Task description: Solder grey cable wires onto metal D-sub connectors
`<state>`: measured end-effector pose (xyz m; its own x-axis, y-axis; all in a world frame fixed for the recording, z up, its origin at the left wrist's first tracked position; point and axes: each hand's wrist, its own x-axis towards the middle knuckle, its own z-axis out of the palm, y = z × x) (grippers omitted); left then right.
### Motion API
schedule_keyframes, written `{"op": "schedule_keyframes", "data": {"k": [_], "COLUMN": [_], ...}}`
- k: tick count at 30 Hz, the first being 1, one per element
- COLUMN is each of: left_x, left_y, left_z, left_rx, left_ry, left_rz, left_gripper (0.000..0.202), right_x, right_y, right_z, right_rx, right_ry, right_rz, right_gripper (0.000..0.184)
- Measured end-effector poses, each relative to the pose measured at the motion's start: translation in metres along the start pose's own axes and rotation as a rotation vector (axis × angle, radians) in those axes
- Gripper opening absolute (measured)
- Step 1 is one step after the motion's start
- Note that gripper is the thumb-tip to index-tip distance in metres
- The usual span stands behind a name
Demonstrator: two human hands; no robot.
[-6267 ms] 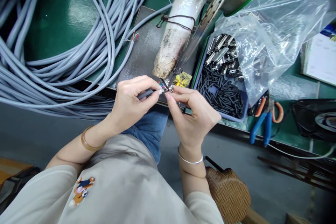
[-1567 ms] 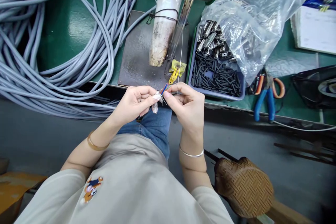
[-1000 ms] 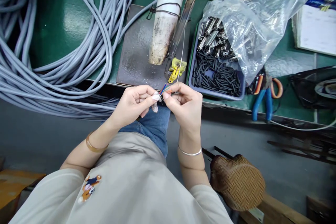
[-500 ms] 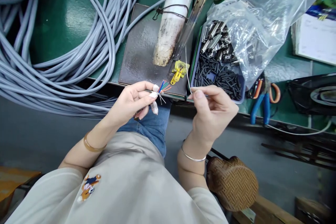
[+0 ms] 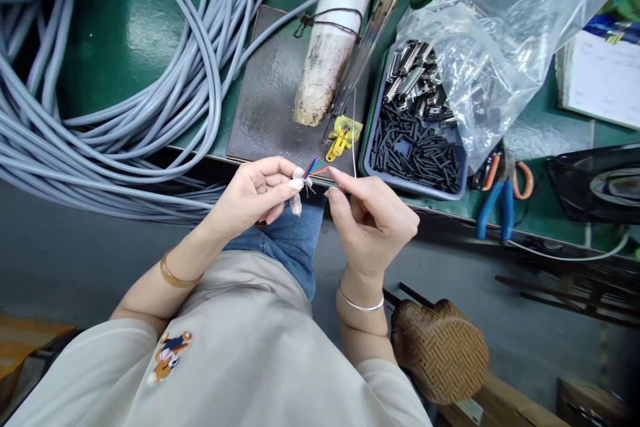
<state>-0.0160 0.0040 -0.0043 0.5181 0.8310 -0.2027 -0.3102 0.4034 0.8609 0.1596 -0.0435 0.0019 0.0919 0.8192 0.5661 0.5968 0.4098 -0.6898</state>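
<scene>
My left hand (image 5: 267,193) is closed around the end of a grey cable, pinching it between thumb and forefinger. Thin coloured wires (image 5: 313,167), blue, green and orange, fan out from its fingertips, with pale strands below them. White coverings are on some of these fingertips. My right hand (image 5: 373,217) is just right of the wires. Its forefinger and thumb are a little apart, the forefinger at the orange wire tips; the other fingers are curled under. A thin white strand (image 5: 355,140) hangs down behind this hand, its lower end hidden.
Grey cables (image 5: 195,93) lie coiled on the green table at left. A dark board (image 5: 270,80) bears a white wrapped cylinder (image 5: 327,47) and a yellow clip (image 5: 341,138). A bin (image 5: 369,173) holds metal connectors and black tubes. Pliers (image 5: 500,193) are at right, above a stool (image 5: 445,353).
My right hand has moved left, from the white strand to the tips of the coloured wires. The strand now hangs straighter. My left hand has stayed in place with the cable end.
</scene>
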Motion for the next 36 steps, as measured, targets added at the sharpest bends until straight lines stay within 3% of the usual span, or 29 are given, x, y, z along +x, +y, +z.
{"op": "schedule_keyframes", "data": {"k": [7, 12, 17, 24, 28, 36], "left_x": [-0.002, -0.002, 0.0, -0.002, -0.004, 0.0], "left_y": [0.003, 0.011, 0.013, 0.011, 0.0, -0.01], "left_z": [-0.003, -0.012, -0.02, -0.021, -0.016, -0.013], "left_rx": [-0.014, -0.136, -0.25, -0.233, -0.115, 0.532], "left_ry": [-0.023, -0.09, -0.16, -0.175, -0.123, -0.025], "left_rz": [-0.029, -0.152, -0.285, -0.271, -0.089, 0.644], "left_gripper": [0.038, 0.035, 0.035, 0.033, 0.028, 0.008], "right_x": [-0.003, -0.003, 0.0, 0.001, 0.001, -0.002], "right_y": [0.004, 0.006, 0.003, -0.001, -0.001, 0.007], "right_z": [-0.002, 0.0, 0.004, 0.011, 0.011, 0.0], "right_rx": [0.09, 0.144, 0.203, 0.217, 0.248, 0.279], "right_ry": [-0.014, 0.085, -0.008, -0.074, -0.094, -0.014], "right_rz": [0.133, 0.258, 0.293, 0.337, 0.379, 0.421], "right_gripper": [0.017, 0.011, 0.006, 0.007, 0.008, 0.006]}}
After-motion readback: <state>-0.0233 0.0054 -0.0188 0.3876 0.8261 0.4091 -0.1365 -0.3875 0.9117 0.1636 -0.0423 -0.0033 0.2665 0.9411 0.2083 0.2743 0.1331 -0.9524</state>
